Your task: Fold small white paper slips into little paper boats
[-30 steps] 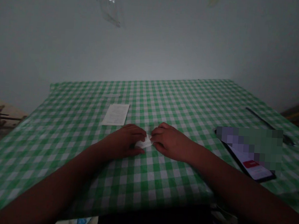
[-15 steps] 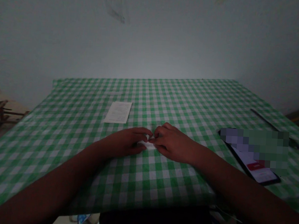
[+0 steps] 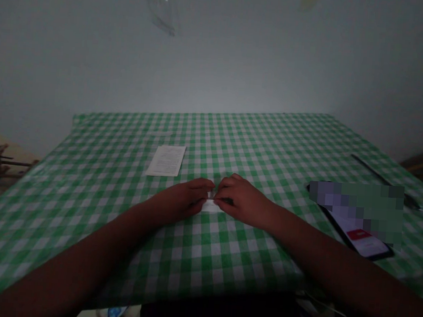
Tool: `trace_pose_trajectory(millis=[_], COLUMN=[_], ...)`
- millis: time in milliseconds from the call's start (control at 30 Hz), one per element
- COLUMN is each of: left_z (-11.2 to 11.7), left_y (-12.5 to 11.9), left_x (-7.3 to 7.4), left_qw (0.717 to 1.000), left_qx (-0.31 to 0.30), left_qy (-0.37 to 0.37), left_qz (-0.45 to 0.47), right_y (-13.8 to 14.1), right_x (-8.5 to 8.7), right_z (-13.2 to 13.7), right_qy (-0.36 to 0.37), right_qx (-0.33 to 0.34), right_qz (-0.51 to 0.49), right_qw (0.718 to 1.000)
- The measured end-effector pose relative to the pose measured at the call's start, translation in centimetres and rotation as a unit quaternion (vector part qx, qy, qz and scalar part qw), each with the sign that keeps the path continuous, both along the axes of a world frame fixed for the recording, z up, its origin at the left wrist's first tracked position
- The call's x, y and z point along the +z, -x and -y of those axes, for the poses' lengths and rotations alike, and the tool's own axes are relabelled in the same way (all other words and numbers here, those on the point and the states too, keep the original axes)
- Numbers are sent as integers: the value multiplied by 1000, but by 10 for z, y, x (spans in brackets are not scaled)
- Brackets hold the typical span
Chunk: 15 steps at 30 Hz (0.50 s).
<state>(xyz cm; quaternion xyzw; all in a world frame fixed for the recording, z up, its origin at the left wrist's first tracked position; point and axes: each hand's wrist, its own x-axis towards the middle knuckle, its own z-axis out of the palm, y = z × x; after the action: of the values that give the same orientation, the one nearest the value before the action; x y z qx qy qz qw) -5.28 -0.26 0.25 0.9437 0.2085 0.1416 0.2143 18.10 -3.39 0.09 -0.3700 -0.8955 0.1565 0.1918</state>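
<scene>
A small strip of white paper (image 3: 211, 206) lies on the checked cloth in front of me, partly covered by my fingers. My left hand (image 3: 185, 199) pinches its left part, thumb and fingers closed. From the other side my right hand (image 3: 239, 198) grips it the same way, fingers bent. The two sets of fingertips almost meet along the upper edge of the paper. Whether it is folded there is hidden by the fingers and the dim light. Just beyond my left hand lies a stack of printed paper sheets (image 3: 167, 160).
A green and white checked tablecloth (image 3: 219, 259) covers the table, which meets a pale wall (image 3: 238, 64). To the right lies a phone (image 3: 366, 239) with its screen lit, and past it a long dark thin object (image 3: 372, 169). A clear plastic bag (image 3: 163, 7) hangs on the wall.
My left thumb has moved up toward the fingers, and more of the white paper shows below the fingertips. Both hands stay at nearly the same place.
</scene>
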Motion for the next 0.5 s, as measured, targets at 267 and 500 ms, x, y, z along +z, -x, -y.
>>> trace_pose_trajectory(millis=[267, 500], left_z=[0, 3], left_y=[-5, -10], left_x=[-14, -15], left_qw=[998, 996], left_qx=[47, 89], left_qy=[16, -1], left_qz=[27, 33], right_y=[5, 8], right_x=[-8, -9], right_z=[-1, -2], right_qy=[-1, -19], right_qx=[-60, -71], right_qz=[0, 23], right_qw=[998, 997])
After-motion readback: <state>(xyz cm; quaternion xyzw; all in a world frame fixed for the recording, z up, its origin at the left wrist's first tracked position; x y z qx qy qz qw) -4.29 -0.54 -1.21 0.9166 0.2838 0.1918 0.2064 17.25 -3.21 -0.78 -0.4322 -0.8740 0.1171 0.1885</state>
